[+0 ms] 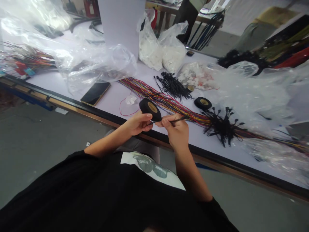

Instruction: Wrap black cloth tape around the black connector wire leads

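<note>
Taking the held tape roll (150, 109) as my clock centre, I have multicoloured wires with connectors (36, 61) furthest left on the desk (112, 104), toward ten o'clock, then a clear plastic bag (96, 66), also at ten. The phone (95, 93) lies between nine and ten, and a crumpled white scrap (130, 100) is nearer on that bearing. My left hand (138, 124) comes in from eight, its fingers grasping the roll's lower edge, thumb pressed against it. The roll stands tilted above those fingertips, its long axis slanting from ten to four, the gold-coloured core facing up toward my camera. A thin dark strand (180, 119) spans both hands just below the roll, running almost nine to three, its right end tipped slightly above three. My right hand (178, 130), at four, pinches it between thumb and fingers, and that end sticks out past them. Behind, a long wire bundle (166, 101) slants across the desk. Black cables (172, 85) lie between one and two, a second tape roll (202, 103) near three, and black connectors (224, 125) between three and four.
</note>
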Available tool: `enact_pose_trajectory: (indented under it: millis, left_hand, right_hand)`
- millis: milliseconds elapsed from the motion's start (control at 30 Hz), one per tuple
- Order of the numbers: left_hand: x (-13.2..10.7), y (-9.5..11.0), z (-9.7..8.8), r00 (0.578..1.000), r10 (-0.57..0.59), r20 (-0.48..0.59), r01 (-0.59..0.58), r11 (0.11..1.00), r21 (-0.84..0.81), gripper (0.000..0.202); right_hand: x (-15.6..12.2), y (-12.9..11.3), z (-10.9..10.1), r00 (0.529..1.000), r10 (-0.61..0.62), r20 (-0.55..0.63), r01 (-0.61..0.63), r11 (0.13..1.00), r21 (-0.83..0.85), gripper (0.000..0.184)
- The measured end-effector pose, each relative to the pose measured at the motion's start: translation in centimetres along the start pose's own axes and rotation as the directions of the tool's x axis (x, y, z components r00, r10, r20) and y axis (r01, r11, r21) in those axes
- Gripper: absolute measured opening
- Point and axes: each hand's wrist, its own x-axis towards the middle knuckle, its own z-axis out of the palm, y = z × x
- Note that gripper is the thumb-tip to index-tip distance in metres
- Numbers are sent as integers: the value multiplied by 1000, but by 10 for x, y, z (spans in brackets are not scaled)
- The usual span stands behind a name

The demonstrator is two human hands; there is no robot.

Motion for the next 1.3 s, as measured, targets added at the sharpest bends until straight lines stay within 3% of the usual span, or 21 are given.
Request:
enact_pose_trajectory:
  millis: [100,200,300,367,400,467,533,633,700,800,867,933,1000,1067,1133,1200,1300]
  left_hand:
    - [-10,-2,-1,987,157,-22,-149,970,193,58]
    - [-21,2,-11,947,290,140,-322,827,462,74]
    - [-25,8,-18,862,309,402,-505,595,625,88]
    - [-24,10,-17,839,261,477,-538,523,661,84]
    - [-22,10,-15,850,259,459,-525,504,686,77]
    - [-17,8,-8,886,336,320,-453,475,755,54]
    - [-12,5,-1,878,444,179,-390,446,805,30]
    - [-6,-1,6,844,519,137,-383,403,831,12]
    - [-5,-5,9,832,540,132,-389,397,831,10]
    - [-6,-10,12,818,571,71,-389,459,799,8]
    - [-7,-11,15,840,542,-25,-370,607,703,5]
    - [-8,-8,16,890,431,-150,-307,809,502,21]
    - [-7,-1,15,952,242,-188,-192,949,252,40]
    - [-6,8,13,996,52,-72,-45,995,90,49]
    - [-4,14,12,996,-60,72,58,998,27,52]
    - [-5,16,12,993,-57,106,59,998,-18,51]
    - [-12,14,12,997,71,44,-71,997,7,46]
  right_hand:
    - [3,5,3,990,139,-8,-134,964,228,32]
    - [6,9,4,983,181,-3,-171,933,317,31]
    - [5,6,0,991,134,24,-136,960,246,25]
    - [2,1,-5,996,71,54,-76,992,104,21]
    - [1,-2,-8,997,37,64,-38,999,22,19]
    - [-3,-7,-11,998,-20,57,27,993,-117,17]
    - [-5,-10,-10,999,-39,11,40,985,-168,19]
    - [-6,-9,-6,999,16,-29,-17,998,-56,23]
    - [-6,-7,-2,997,68,35,-68,998,8,24]
    - [-5,-3,0,994,52,97,-47,998,-50,24]
    - [-4,1,-1,998,-63,18,65,986,-154,19]
    - [-3,3,-4,977,-205,-51,184,944,-274,17]
    - [-2,3,-6,952,-303,-34,274,899,-342,16]
    - [-2,2,-6,936,-351,37,343,878,-333,15]
    - [-3,0,-6,931,-356,74,362,883,-300,15]
    - [-2,1,-5,956,-292,35,292,925,-241,16]
    - [0,8,-4,994,-88,-60,87,996,-31,21]
